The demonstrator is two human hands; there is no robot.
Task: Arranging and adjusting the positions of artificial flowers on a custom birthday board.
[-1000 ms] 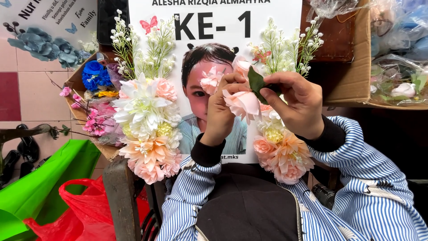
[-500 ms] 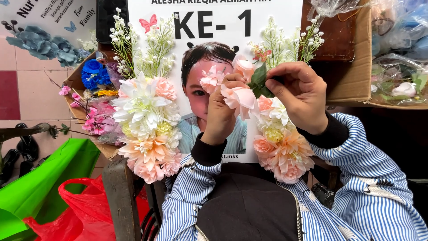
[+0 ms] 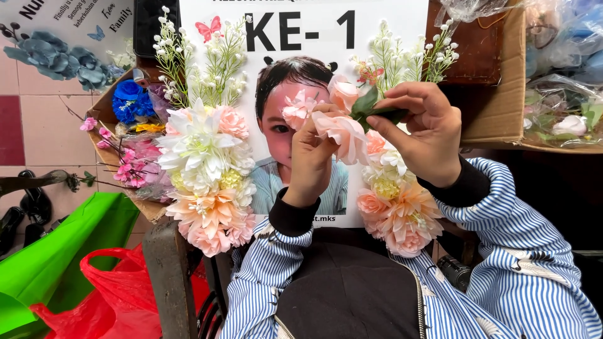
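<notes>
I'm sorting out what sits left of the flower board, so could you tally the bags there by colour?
Green bag: 1
Red bag: 1
Total: 2

Both lie low at the left, the red one in front of the green, away from the left hand and right hand, which hold a pink flower.

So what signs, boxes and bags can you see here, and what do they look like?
Photo board: middle, behind both hands; upright white rectangle with black lettering, a portrait photo, flower clusters down both sides.
Second board: top left corner; white, blue paper flowers.
Cardboard box: upper right; brown, open.
Clear wrappers: far right, holding flowers.
Red plastic bag: bottom left.
Green bag: left, bright green.
</notes>
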